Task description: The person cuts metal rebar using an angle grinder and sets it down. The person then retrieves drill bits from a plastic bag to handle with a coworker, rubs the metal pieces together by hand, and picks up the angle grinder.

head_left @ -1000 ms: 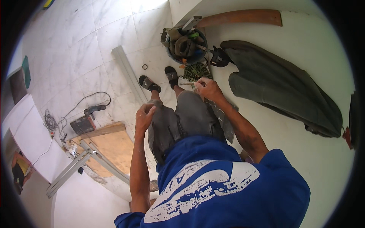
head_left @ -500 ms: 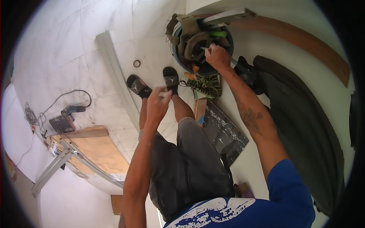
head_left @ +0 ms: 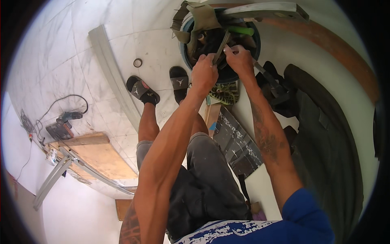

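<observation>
My left hand (head_left: 204,72) is closed on a thin greyish strip (head_left: 222,44) that slants up into a dark round bucket (head_left: 255,46). My right hand (head_left: 240,61) is at the bucket just right of the strip, fingers bent and pinched; what is in them is hidden. The bucket holds olive cloth (head_left: 203,18), a green-handled tool (head_left: 241,30), a metal bar lying over the top (head_left: 276,9) and other dark items.
A grey profile (head_left: 113,77) lies along the floor tiles, beside a tape roll (head_left: 137,62). Power tool (head_left: 69,117), cord, plywood (head_left: 97,156) and metal rails lie left. A dark padded cover (head_left: 325,150), curved wooden board (head_left: 345,65) and paint-spattered panel (head_left: 235,138) are right.
Both hands have moved forward to the bucket. My left hand has risen from beside my legs and closed on the strip. My right hand has shifted slightly right since half a second ago.
</observation>
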`<state>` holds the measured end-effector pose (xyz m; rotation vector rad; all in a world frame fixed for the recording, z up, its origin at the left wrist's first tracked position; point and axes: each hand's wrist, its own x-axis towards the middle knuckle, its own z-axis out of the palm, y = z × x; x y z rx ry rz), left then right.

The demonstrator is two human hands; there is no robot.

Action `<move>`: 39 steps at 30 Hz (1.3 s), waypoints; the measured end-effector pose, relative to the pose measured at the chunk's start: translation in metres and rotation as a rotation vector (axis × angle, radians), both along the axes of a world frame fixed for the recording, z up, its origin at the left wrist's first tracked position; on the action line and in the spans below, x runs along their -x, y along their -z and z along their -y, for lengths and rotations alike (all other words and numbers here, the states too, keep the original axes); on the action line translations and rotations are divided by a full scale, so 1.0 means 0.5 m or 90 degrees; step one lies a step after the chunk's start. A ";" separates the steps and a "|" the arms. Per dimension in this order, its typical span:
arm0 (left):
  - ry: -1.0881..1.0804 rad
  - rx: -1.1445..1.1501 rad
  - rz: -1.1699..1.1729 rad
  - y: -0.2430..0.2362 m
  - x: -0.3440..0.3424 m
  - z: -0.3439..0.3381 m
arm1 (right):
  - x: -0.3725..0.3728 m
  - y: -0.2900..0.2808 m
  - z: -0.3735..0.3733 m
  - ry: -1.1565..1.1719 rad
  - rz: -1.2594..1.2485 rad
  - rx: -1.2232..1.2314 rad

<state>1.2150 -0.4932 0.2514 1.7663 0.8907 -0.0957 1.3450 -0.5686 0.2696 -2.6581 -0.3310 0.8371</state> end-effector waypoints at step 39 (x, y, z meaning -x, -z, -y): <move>-0.061 -0.026 0.097 -0.219 0.045 -0.111 | 0.084 -0.286 0.028 0.161 -0.086 0.001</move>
